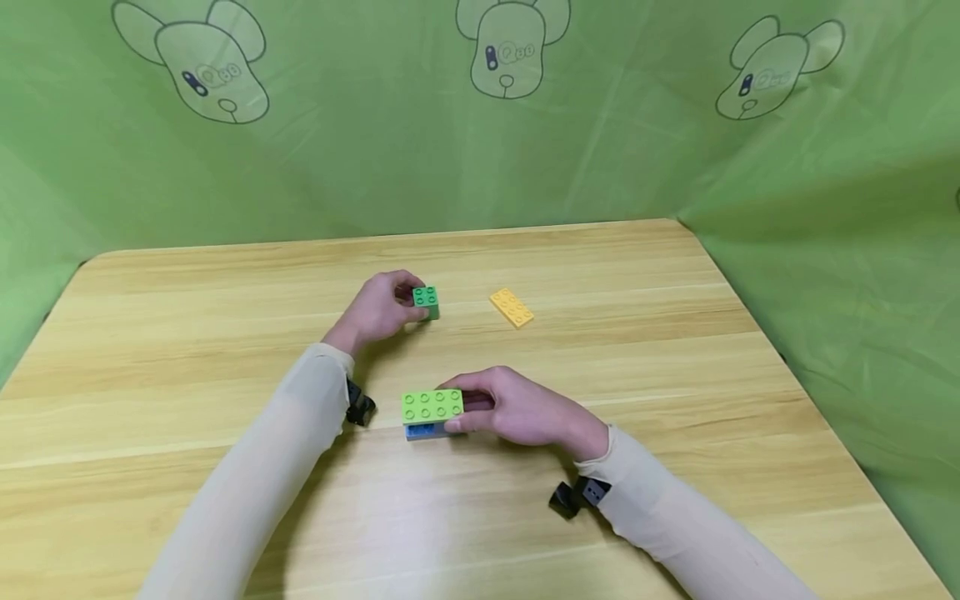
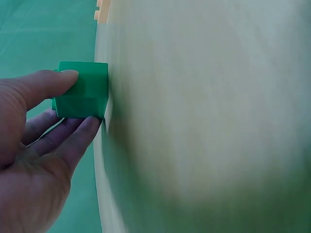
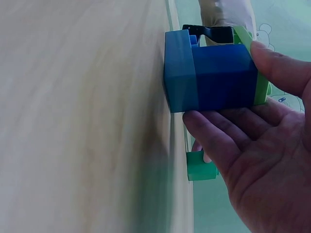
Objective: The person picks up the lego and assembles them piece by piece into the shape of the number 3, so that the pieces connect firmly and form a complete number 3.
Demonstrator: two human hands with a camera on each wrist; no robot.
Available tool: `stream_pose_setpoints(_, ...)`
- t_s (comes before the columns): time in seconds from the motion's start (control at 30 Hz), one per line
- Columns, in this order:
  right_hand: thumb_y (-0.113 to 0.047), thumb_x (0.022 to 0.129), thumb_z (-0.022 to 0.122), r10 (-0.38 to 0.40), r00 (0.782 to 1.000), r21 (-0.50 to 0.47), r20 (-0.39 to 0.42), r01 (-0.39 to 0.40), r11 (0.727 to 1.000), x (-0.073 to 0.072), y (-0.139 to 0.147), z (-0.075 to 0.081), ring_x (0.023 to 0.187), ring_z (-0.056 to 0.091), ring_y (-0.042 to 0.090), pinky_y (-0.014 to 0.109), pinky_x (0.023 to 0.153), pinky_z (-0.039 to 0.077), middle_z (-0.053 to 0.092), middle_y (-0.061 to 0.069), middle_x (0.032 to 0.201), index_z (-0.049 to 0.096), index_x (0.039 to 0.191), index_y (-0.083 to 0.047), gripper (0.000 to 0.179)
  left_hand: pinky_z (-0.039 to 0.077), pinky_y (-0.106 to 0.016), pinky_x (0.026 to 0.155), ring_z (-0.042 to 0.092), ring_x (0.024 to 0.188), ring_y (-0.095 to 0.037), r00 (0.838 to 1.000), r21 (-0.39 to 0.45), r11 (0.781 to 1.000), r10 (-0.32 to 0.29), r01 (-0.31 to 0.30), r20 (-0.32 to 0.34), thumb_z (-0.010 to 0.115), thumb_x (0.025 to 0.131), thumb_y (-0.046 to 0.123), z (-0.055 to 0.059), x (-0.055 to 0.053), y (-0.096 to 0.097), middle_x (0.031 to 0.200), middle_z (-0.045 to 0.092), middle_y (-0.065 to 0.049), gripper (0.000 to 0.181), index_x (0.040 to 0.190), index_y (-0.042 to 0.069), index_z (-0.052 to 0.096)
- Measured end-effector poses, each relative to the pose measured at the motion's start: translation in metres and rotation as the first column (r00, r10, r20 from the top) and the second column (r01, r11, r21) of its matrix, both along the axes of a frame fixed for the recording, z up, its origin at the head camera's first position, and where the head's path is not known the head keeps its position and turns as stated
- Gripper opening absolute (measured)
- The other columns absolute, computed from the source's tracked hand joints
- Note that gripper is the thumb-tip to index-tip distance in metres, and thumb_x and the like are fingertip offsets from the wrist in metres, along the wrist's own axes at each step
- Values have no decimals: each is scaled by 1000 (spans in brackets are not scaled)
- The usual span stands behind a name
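My left hand [image 1: 378, 308] pinches a small green building brick [image 1: 426, 298] between thumb and fingers. In the left wrist view the thumb presses one side of the brick, fingertips at the opposite side, close over the table. My right hand [image 1: 525, 408] grips a small stack of building bricks by its right end. On top of the stack lies a lime green plate [image 1: 432, 407]. Below it, in the right wrist view, come a dark blue brick [image 3: 226, 75] and a lighter blue piece [image 3: 181, 73] at the table side.
A flat yellow studded plate [image 1: 512, 307] lies to the right of the green brick on the wooden table [image 1: 637, 350]. Green cloth [image 1: 375, 167] with printed cartoon heads hangs behind the table and along its sides.
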State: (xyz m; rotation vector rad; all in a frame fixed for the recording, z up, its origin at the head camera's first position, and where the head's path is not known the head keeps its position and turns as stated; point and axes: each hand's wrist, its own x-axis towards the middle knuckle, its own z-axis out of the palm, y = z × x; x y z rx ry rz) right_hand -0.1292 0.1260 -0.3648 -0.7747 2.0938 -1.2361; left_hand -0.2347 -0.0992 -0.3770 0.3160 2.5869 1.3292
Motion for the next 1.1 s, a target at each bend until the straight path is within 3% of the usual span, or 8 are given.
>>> stream_pose_setpoints(0.57, -18, 93, 71, -12, 1000, 15, 12, 12, 1000, 2, 3, 3, 97, 64, 11, 30, 87, 53, 69, -8, 107, 62, 129, -9, 38, 49, -37, 84, 57, 98, -27, 1000, 20, 1000, -8, 8, -4, 76, 87, 14, 2, 5, -7, 104, 61, -13, 38, 118, 0, 60)
stream_pose_setpoints(1.1, -19, 93, 71, -8, 1000, 11, 21, 7, 1000, 1, 0, 2, 101, 64, 13, 30, 90, 52, 68, -5, 110, 62, 129, -7, 39, 51, -39, 88, 60, 103, -26, 998, 104, 993, -60, 61, -14, 77, 85, 15, 5, 15, -20, 108, 63, -12, 39, 118, 1, 60)
